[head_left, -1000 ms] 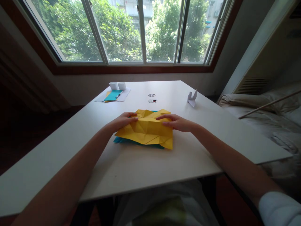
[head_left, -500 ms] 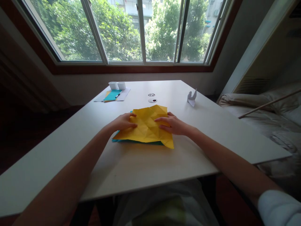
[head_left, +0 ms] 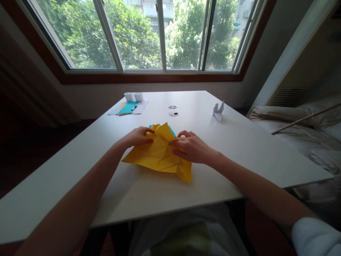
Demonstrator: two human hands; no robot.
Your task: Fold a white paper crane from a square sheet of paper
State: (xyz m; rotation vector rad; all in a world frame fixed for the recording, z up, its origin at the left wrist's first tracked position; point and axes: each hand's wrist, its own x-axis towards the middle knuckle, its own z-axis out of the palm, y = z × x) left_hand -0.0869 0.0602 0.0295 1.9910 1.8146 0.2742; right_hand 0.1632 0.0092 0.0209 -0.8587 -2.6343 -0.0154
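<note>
A creased sheet of yellow paper [head_left: 156, 153] lies before me, its upper part bunched into folds and its near right corner pointing towards me. Teal paper [head_left: 172, 131] peeks out from under its far edge; most of it is covered. At the left, my left hand [head_left: 140, 137] grips the yellow sheet with fingers bent and thumb on top. My right hand [head_left: 190, 146] has its fingers closed on the right side of the same sheet, where the paper is gathered.
On the white table [head_left: 106, 199], a folded paper figure [head_left: 218, 112] stands far right. Two white paper boxes [head_left: 133, 96] stand far left, behind teal and white sheets [head_left: 129, 107] with a pen [head_left: 135, 106] on them. Two round fittings [head_left: 173, 113] sit mid-table.
The yellow paper has shifted towards me, and its far right part is now drawn in and bunched. My right hand has moved slightly left and nearer; my left hand has barely moved.
</note>
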